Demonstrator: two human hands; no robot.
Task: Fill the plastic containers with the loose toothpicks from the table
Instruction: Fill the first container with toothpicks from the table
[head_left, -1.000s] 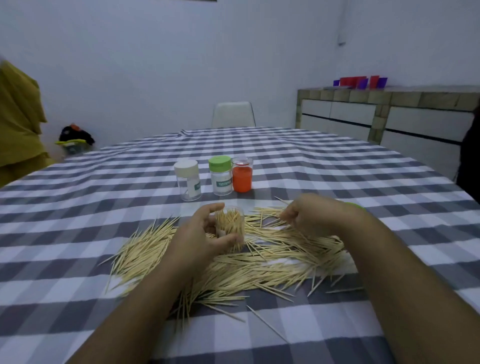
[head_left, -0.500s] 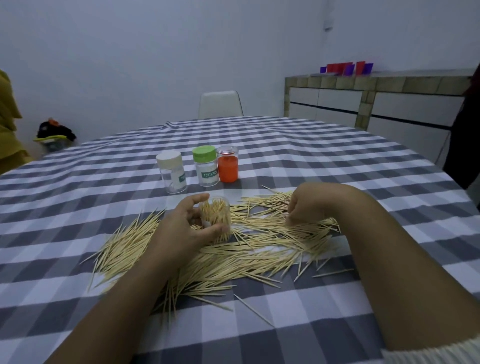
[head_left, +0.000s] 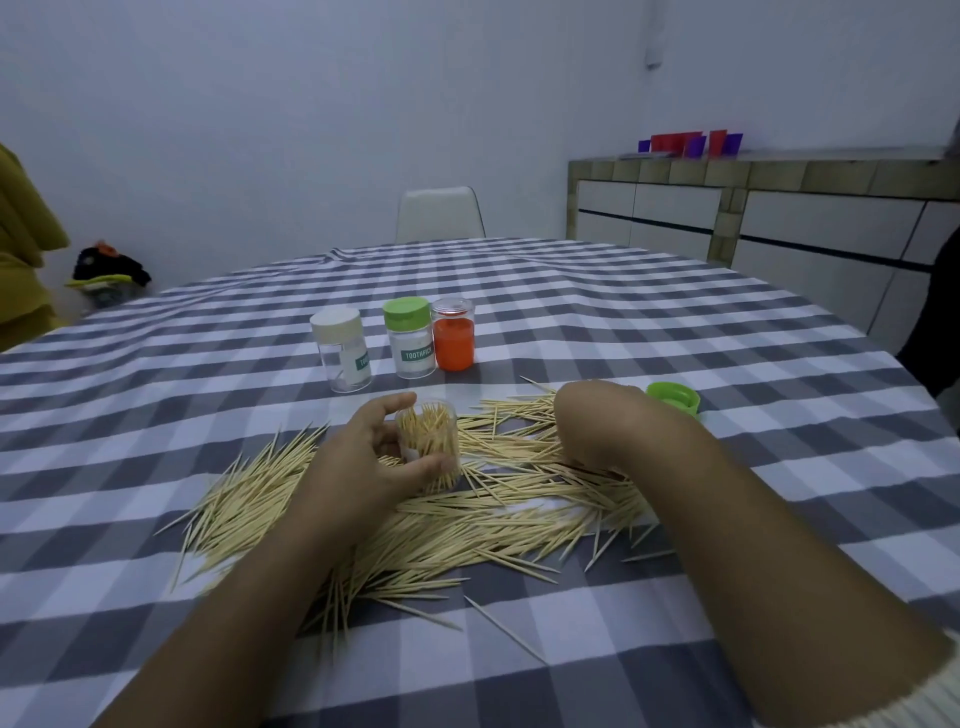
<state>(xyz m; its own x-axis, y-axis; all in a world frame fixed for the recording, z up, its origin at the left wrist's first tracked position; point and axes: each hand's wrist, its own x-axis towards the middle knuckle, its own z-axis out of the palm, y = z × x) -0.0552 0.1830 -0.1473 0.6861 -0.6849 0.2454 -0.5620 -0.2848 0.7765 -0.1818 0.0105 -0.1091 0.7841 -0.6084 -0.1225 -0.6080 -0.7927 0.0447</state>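
Note:
A wide heap of loose toothpicks (head_left: 467, 525) lies on the checked tablecloth in front of me. My left hand (head_left: 363, 462) grips a clear open container (head_left: 428, 441), upright amid the heap and packed with toothpicks. My right hand (head_left: 597, 426) is bent down onto the right part of the heap, its fingers curled under and hidden. Behind stand three more containers: a white-lidded one (head_left: 343, 351), a green-lidded one labelled toothpick (head_left: 410, 338), and a clear one with an orange inside (head_left: 453, 333).
A loose green lid (head_left: 674, 397) lies just right of my right wrist. The round table (head_left: 675, 322) has a white chair (head_left: 440, 214) at its far side. A tiled counter with drawers (head_left: 779, 218) runs along the right wall.
The view has shifted a little. My right hand has dropped lower onto the toothpicks. My left hand still holds the container in the same place.

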